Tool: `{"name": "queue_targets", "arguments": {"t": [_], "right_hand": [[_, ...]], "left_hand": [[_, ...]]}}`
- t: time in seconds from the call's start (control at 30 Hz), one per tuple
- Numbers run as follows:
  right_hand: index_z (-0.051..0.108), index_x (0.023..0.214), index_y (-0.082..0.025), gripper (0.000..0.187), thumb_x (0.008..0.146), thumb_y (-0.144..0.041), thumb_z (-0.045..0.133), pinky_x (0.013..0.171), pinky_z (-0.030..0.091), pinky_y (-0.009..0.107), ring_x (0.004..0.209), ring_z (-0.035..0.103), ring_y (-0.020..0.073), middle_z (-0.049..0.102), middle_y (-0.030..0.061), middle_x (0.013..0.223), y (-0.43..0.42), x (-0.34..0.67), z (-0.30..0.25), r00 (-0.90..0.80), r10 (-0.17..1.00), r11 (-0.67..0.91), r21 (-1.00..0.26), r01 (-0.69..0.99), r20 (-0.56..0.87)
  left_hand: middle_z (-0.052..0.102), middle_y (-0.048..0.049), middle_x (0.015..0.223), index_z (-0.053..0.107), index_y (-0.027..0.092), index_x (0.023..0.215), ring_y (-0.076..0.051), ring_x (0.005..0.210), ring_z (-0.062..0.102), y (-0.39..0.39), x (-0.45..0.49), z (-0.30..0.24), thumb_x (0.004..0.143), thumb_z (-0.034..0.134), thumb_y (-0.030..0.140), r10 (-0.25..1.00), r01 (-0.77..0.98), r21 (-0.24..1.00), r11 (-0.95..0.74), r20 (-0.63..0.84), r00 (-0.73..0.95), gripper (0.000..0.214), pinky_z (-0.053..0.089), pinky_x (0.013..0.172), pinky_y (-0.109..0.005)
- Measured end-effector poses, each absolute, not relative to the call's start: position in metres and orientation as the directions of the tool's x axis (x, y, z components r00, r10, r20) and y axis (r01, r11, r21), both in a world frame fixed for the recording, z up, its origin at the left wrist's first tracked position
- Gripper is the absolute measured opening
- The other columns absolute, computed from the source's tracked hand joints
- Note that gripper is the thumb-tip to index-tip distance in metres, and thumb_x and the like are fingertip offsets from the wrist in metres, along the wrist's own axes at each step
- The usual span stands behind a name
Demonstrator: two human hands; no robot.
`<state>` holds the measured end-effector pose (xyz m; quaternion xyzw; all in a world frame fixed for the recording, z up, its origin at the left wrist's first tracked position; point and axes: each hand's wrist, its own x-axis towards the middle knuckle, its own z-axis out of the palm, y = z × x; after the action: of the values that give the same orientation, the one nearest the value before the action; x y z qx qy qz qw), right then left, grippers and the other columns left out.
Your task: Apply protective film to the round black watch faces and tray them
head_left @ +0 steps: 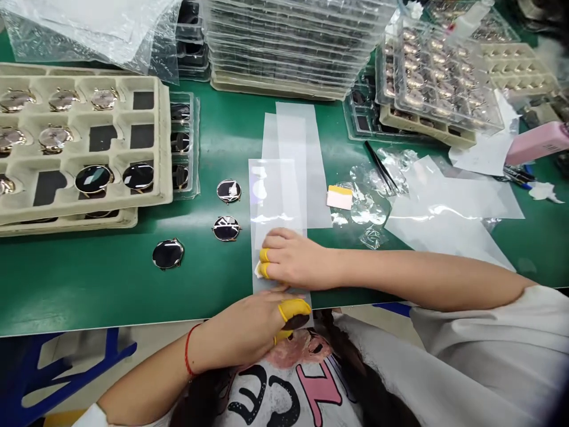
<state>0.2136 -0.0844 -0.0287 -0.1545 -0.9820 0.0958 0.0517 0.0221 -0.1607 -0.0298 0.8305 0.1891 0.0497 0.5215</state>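
My left hand (249,329), with a red string at the wrist, is at the table's front edge. Its fingers, in yellow finger cots, pinch a dark round watch head (296,322), partly hidden. Over a clear film strip (278,196), my right hand (288,261) has its fingers bent, two in yellow cots. A small white wad (258,270) pokes out under them; most of it is hidden. Left of the strip lie watch heads with shiny dark faces: an upper one (229,191), a lower one (226,228) and one nearer me (168,254).
A beige tray (164,136) of watch heads stands on the left. Behind are stacked clear trays (293,47). On the right lie black tweezers (381,166), a yellow-and-white block (339,197), crumpled film, loose sheets (448,237) and a pink bottle (537,143).
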Motion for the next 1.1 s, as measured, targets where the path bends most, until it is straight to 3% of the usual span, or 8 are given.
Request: {"name": "queue_targets", "arguments": {"t": [0.17, 0.33, 0.47, 0.6, 0.67, 0.8, 0.93, 1.1], "right_hand": [[0.066, 0.095, -0.019, 0.024, 0.099, -0.020, 0.042, 0.093, 0.031, 0.043, 0.101, 0.048, 0.0240, 0.066, 0.0088, 0.098, -0.006, 0.201, -0.043, -0.741, 0.668, 0.740, -0.170, 0.651, 0.070], [0.065, 0.090, -0.018, 0.024, 0.098, -0.026, 0.044, 0.093, 0.033, 0.050, 0.105, 0.048, 0.0308, 0.064, 0.0129, 0.095, 0.081, 0.224, -0.040, -0.455, 0.884, 0.467, -0.189, 0.864, 0.104], [0.064, 0.091, -0.020, 0.024, 0.099, -0.029, 0.044, 0.089, 0.036, 0.049, 0.098, 0.050, 0.0288, 0.064, 0.0105, 0.092, 0.045, 0.243, -0.023, -0.511, 0.838, 0.541, -0.159, 0.826, 0.191], [0.066, 0.086, -0.023, 0.024, 0.097, -0.019, 0.045, 0.089, 0.037, 0.042, 0.086, 0.050, 0.0215, 0.065, 0.0035, 0.082, -0.065, 0.243, -0.015, -0.880, 0.429, 0.903, -0.089, 0.420, 0.205], [0.068, 0.086, -0.022, 0.025, 0.098, -0.018, 0.046, 0.095, 0.037, 0.038, 0.084, 0.051, 0.0191, 0.065, 0.0017, 0.077, -0.102, 0.241, -0.020, -0.920, 0.343, 0.937, -0.133, 0.323, 0.187], [0.067, 0.090, -0.021, 0.020, 0.096, -0.021, 0.049, 0.084, 0.035, 0.040, 0.087, 0.050, 0.0217, 0.066, 0.0042, 0.085, -0.075, 0.249, -0.040, -0.817, 0.549, 0.835, -0.080, 0.544, 0.177], [0.065, 0.090, -0.021, 0.022, 0.097, -0.033, 0.048, 0.091, 0.035, 0.049, 0.102, 0.051, 0.0297, 0.065, 0.0107, 0.093, 0.023, 0.273, -0.055, -0.489, 0.865, 0.502, -0.156, 0.851, 0.112], [0.064, 0.091, -0.024, 0.019, 0.095, -0.040, 0.055, 0.093, 0.037, 0.052, 0.104, 0.052, 0.0314, 0.065, 0.0104, 0.094, 0.058, 0.288, -0.039, -0.370, 0.918, 0.396, -0.299, 0.868, 0.141]], "left_hand": [[0.070, -0.0079, 0.119, 0.053, 0.016, 0.127, -0.020, 0.119, 0.065, -0.161, 0.024, -0.032, 0.098, 0.043, 0.010, 0.350, 0.287, 0.905, -0.315, -0.171, 0.921, 0.032, 0.033, 0.124, -0.042], [0.068, -0.0105, 0.119, 0.054, 0.017, 0.122, -0.023, 0.121, 0.063, -0.156, 0.022, -0.022, 0.101, 0.043, 0.016, 0.391, 0.345, 0.890, -0.297, -0.217, 0.895, 0.024, 0.052, 0.104, -0.037], [0.067, -0.0115, 0.117, 0.055, 0.016, 0.114, -0.025, 0.124, 0.061, -0.154, 0.024, -0.022, 0.099, 0.044, 0.013, 0.380, 0.352, 0.886, -0.303, -0.227, 0.897, 0.019, 0.052, 0.102, -0.037], [0.066, -0.0104, 0.120, 0.056, 0.018, 0.116, -0.026, 0.123, 0.060, -0.154, 0.024, -0.026, 0.098, 0.045, 0.012, 0.363, 0.334, 0.896, -0.291, -0.220, 0.906, 0.022, 0.050, 0.106, -0.041], [0.066, -0.0081, 0.114, 0.057, 0.019, 0.115, -0.023, 0.109, 0.063, -0.153, 0.024, -0.026, 0.099, 0.046, 0.015, 0.353, 0.346, 0.900, -0.265, -0.243, 0.904, 0.020, 0.054, 0.096, -0.038], [0.065, -0.0072, 0.107, 0.057, 0.019, 0.111, -0.021, 0.099, 0.062, -0.150, 0.025, -0.023, 0.100, 0.043, 0.015, 0.327, 0.336, 0.908, -0.250, -0.247, 0.912, 0.017, 0.052, 0.088, -0.033], [0.063, -0.0055, 0.102, 0.056, 0.019, 0.108, -0.020, 0.097, 0.061, -0.150, 0.026, -0.021, 0.099, 0.043, 0.013, 0.365, 0.344, 0.911, -0.230, -0.247, 0.898, 0.017, 0.050, 0.086, -0.031], [0.063, -0.0024, 0.112, 0.053, 0.024, 0.119, -0.019, 0.100, 0.061, -0.153, 0.025, -0.023, 0.096, 0.048, 0.011, 0.418, 0.332, 0.920, -0.208, -0.223, 0.881, 0.027, 0.048, 0.088, -0.031]]}}
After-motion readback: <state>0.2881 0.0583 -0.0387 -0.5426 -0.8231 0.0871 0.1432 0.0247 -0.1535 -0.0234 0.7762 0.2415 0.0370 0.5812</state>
